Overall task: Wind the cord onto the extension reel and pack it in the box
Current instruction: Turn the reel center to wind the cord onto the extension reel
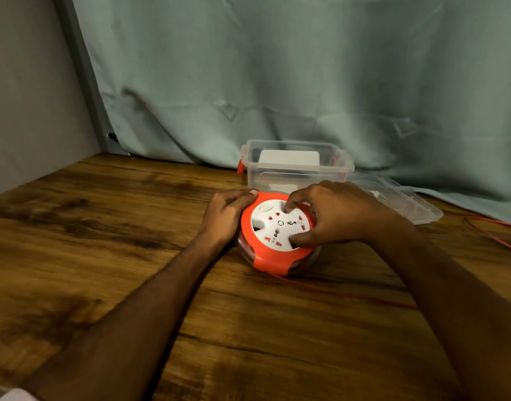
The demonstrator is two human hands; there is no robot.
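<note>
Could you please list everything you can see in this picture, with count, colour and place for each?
Extension reel: one, orange rim with white socket face, middle of the table, lying flat.
Cord: one, thin red, trailing from the reel across the table to the right edge.
Box: one, clear plastic with red latches, open, behind the reel; something white shows inside.
Lid: one, clear, lying on the table right of the box.
Table: one, dark brown wood grain.
Curtain: one, pale green, hanging behind the table.
Wall: grey, at the left.
Left hand: grip on the reel's left rim.
Right hand: fingertips pressed on the white face.
</note>
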